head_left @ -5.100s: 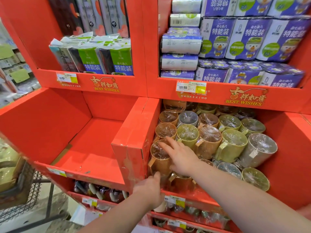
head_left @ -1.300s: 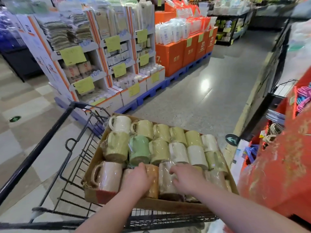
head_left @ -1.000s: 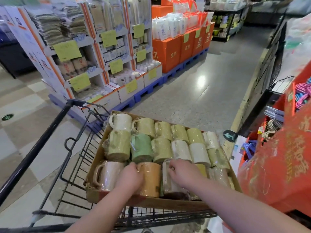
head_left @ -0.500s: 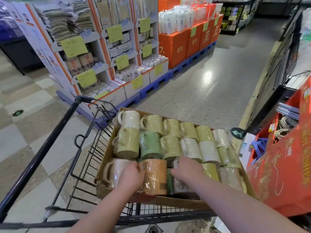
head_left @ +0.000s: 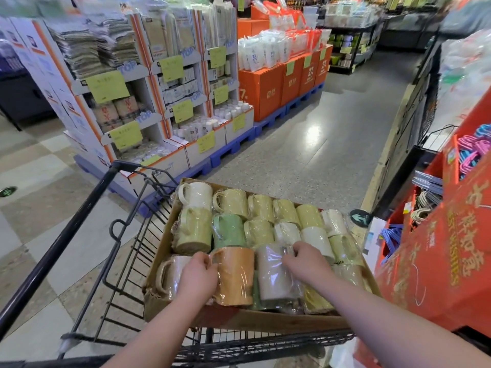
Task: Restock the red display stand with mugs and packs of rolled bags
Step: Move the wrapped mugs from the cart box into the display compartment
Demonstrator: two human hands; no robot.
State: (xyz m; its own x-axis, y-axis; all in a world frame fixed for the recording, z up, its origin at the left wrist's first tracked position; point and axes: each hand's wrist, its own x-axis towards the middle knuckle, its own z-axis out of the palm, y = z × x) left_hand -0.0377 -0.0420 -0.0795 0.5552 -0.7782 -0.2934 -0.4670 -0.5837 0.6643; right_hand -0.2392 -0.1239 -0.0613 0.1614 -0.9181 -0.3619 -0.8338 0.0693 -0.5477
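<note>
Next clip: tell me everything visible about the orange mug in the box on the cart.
The orange mug looks like glazed ceramic, wrapped in crinkled clear film that glints. It lies on its side in the near row of the cardboard box, one end toward the camera, handle on its left. The left hand grips it at that handle side, fingers curled over the upper edge. A beige mug, held by the right hand, lies close along its right side.

The left hand and the right hand are bare, with short, rounded fingers. Each joins a bare forearm: the left forearm looks slimmer and the right forearm broader. Both are uncovered down to the picture's lower edge.
</note>
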